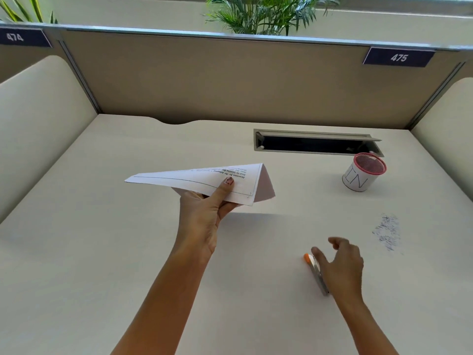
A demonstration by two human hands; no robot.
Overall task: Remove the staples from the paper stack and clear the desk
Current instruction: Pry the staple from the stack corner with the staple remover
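Two dark number plates are showing on the partition behind the desk (102, 252): "474" (15, 37) at the far left and "475" (398, 57) at the right. A round mesh cup (364, 172) with a pink rim is sitting toward the right rear of the desk, wrapped in white paper that is bearing large hand-drawn letters reading "IN"; what is lying inside it cannot be made out. Just behind it a cable slot (317, 143) is standing with its flap raised. The left hand (204, 213) is holding the paper stack (204, 180) up above the middle of the desk, thumb pressing on top and fingers beneath; its printed heading is beginning "Directions for the following", the rest too small to read. The right hand (337, 265) is hovering loosely open, fingers spread, over the staple remover (316, 271) with an orange tip, lying on the desk near the front right; whether it is touching cannot be told. A dark scribbled smudge (387, 231) is marking the desk further right.
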